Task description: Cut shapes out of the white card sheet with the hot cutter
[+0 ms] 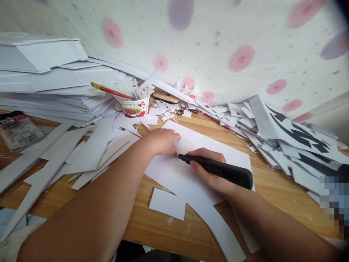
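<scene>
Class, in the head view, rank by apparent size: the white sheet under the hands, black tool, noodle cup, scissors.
1. white sheet
2. black tool, though it lies nearer the camera, so its lead over the cup is unsure
3. noodle cup
4. scissors

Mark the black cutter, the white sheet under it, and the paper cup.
black cutter [231, 174]: head view, middle of its handle.
white sheet [174, 178]: head view, bare middle area.
paper cup [134, 108]: head view, printed side wall.

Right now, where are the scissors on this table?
In the head view, the scissors lie near the back of the table, close to the wall, right of the noodle cup and beyond the left hand.
</scene>
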{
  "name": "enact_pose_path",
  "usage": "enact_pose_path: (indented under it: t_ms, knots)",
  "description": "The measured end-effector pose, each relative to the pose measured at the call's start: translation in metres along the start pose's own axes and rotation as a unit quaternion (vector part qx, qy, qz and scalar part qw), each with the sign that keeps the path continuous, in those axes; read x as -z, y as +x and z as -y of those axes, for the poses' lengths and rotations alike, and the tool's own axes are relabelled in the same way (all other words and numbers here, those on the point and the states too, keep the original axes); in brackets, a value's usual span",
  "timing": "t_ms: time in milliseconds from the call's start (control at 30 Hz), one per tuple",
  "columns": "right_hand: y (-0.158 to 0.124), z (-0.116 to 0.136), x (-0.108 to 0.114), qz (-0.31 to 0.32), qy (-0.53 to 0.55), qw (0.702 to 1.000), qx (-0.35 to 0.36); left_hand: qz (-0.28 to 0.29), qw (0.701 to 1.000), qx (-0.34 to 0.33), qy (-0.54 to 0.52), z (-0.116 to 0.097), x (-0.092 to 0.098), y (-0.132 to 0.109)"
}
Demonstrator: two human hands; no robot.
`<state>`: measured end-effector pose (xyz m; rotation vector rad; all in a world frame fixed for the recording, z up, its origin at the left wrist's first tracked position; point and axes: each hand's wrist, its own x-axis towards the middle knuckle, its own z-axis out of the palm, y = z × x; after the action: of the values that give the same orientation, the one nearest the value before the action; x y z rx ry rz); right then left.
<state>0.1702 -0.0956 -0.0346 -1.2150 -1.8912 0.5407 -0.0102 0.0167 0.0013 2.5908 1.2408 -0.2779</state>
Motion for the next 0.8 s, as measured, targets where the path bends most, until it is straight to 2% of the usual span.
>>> enact_pose_path:
  t_ms: [167,467,800]
  knots:
    - [0.0009,0.0047,0.0002,0.009,-0.018,0.999,0.045,-0.006,1.000,0.010,-0.007,-0.0029,0.0019,-0.0004]
    - [-0.0019,0.0051,0.0015,0.020,-0.034,0.998,0.047,-0.003,1.000,0.005,0.013,0.0027,-0.0009,0.0049]
    - [-0.0057,0.0058,0.0052,0.017,-0.054,0.994,0.097,0.034,0.998,0.008,0.043,0.0006,0.0005,0.0074]
